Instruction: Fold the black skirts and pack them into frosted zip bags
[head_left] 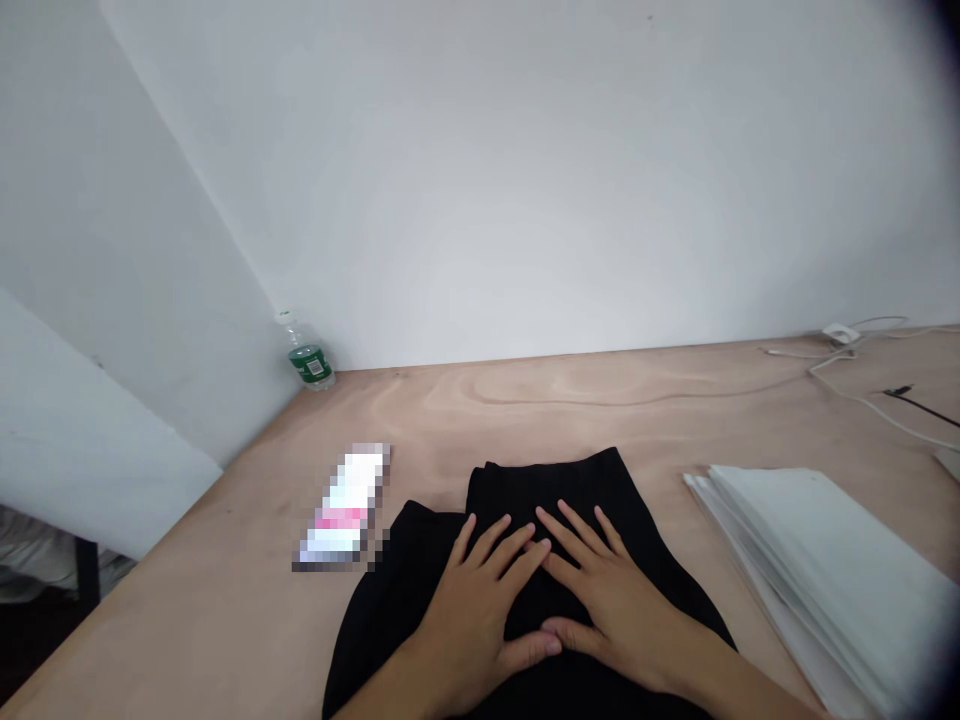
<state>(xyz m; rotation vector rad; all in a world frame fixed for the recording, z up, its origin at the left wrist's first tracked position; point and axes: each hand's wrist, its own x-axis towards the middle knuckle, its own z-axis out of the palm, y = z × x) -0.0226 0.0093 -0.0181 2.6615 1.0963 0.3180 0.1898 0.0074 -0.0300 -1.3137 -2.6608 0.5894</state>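
Open and gripping nothing, our left hand point(480, 595) and right hand point(611, 590) rest palms down, fingers spread, thumbs meeting, on a black cloth point(589, 482). It lies before us on the wooden table point(225, 590), between a blurred bright object point(347, 505) on the left and layered white sheets point(825, 550) on the right. We judge it light, soft and limp, hardly slippery or fragile, best pinched at both corners of its far edge.
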